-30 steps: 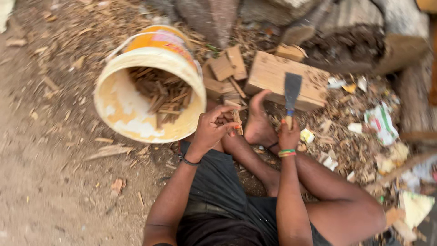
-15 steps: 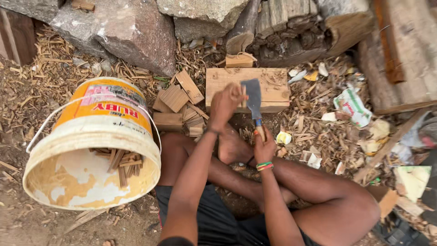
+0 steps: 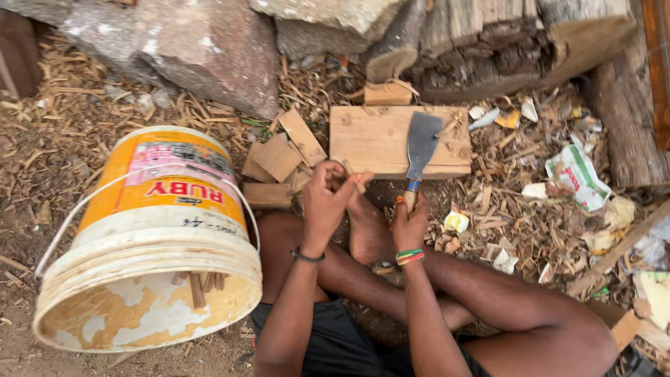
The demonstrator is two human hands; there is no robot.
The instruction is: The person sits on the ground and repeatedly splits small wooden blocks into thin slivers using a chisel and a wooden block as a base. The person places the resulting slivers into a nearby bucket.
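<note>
Now, at centre frame: the left hand (image 3: 326,199) is curled shut, fingertips pinching a thin wood sliver (image 3: 354,179) at the near edge of the chopping block (image 3: 377,139). The right hand (image 3: 410,222) is wrapped closed round the handle of the cleaver (image 3: 423,143), whose broad blade lies tilted on the right part of the block, tip toward the upper edge of the frame. A bare foot (image 3: 366,230) sits between the two hands, just below the block.

Change from half a second back: the left hand was raised over the block's middle with the blade standing beside it; it has since dropped to the block's front edge, and the blade has come down onto the board. Judgement: a cut has likely just finished or a fresh piece is being positioned, so the work is between strokes rather than mid-swing.

Outward, left of centre: loose flat wood offcuts (image 3: 279,157) are heaped beside the block. Further left, a yellow and white bucket (image 3: 150,241) lies tipped on its side, mouth toward the lower edge, a few split sticks (image 3: 199,287) visible inside. Upper frame: large stones (image 3: 188,49) and a rough log (image 3: 488,42). Right side: wood chips and paper scraps (image 3: 576,174) scattered on the dirt.
</note>
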